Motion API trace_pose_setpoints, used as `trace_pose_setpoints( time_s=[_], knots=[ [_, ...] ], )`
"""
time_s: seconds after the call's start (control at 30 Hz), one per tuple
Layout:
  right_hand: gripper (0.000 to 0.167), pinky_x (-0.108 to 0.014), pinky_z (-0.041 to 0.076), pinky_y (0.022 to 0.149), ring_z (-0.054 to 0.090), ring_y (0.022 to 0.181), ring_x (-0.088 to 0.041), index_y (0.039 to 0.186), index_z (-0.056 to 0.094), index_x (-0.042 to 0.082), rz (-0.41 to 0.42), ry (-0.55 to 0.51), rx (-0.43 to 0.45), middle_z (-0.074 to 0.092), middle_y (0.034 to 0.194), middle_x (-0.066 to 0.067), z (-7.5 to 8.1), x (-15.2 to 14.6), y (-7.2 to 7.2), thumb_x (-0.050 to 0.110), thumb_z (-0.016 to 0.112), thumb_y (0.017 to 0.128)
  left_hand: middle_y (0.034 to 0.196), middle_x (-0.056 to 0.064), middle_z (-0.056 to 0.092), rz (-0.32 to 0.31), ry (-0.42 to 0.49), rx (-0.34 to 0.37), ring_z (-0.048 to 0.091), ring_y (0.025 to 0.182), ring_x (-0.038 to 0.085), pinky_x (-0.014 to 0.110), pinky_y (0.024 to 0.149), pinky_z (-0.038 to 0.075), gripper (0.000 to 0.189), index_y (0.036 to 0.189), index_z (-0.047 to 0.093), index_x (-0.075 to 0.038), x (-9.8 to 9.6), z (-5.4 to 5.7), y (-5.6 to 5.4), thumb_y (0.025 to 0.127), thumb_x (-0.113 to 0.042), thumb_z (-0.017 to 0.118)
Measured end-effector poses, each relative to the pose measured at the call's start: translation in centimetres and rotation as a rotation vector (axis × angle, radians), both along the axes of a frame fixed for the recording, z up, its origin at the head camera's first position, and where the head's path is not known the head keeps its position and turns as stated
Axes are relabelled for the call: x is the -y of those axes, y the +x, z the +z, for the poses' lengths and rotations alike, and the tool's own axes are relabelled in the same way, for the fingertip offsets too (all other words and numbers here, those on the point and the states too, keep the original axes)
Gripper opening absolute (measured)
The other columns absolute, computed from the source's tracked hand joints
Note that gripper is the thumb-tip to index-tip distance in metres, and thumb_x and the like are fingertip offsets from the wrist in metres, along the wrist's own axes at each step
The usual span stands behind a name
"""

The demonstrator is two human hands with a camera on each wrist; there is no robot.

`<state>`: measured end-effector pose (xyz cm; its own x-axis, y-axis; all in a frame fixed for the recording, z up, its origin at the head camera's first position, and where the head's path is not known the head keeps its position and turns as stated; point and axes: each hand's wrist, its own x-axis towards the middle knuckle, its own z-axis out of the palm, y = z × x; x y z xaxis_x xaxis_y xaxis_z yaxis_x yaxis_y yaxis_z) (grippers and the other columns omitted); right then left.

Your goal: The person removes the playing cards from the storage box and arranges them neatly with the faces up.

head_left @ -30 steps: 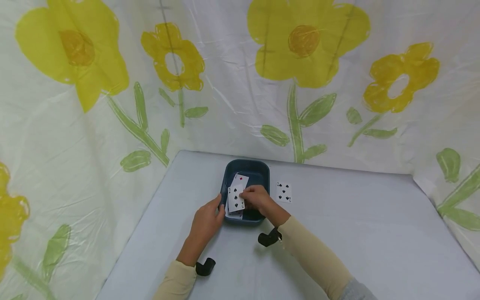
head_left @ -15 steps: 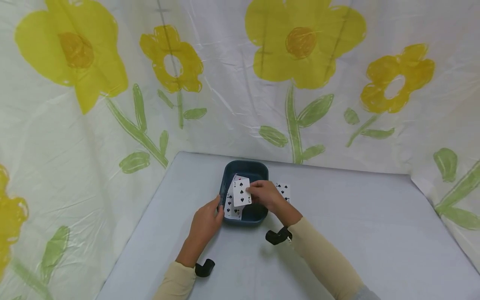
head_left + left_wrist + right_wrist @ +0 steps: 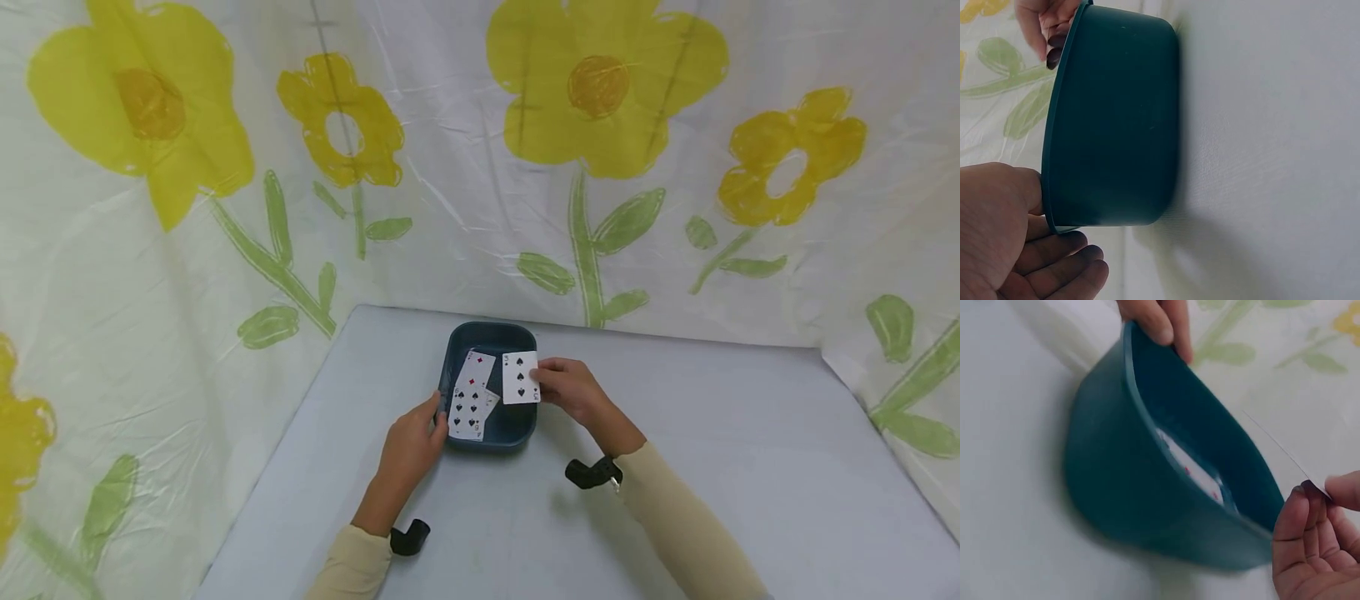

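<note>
White card [image 3: 516, 379] between pinched right fingers [image 3: 1290, 519]

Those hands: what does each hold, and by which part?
The right hand pinches a spade card by its right edge; the left hand grips the tub by its left rim.
</note>
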<state>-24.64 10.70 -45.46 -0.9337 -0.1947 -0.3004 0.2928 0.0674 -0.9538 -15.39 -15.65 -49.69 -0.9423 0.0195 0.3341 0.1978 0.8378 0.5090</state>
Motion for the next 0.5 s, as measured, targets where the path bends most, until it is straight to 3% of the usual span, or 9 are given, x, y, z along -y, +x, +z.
trace_pose_setpoints(
  time_s=[0.5],
  knots=[
    [0.046,-0.027,0.056,0.078,0.064,0.094,-0.016,0.137,0.044,-0.016,-0.061,0.019,0.020,0.059,0.121,-0.021,-1.5,-7.4,0.2,0.008,0.059,0.100,0.130,0.019,0.064,0.005,-0.003,0.007,0.062,0.120,0.031,0.044,0.095,0.053,0.042,0.134,0.059,0.007,0.1,0.0,0.1,0.098,-0.014,0.062]
  ],
)
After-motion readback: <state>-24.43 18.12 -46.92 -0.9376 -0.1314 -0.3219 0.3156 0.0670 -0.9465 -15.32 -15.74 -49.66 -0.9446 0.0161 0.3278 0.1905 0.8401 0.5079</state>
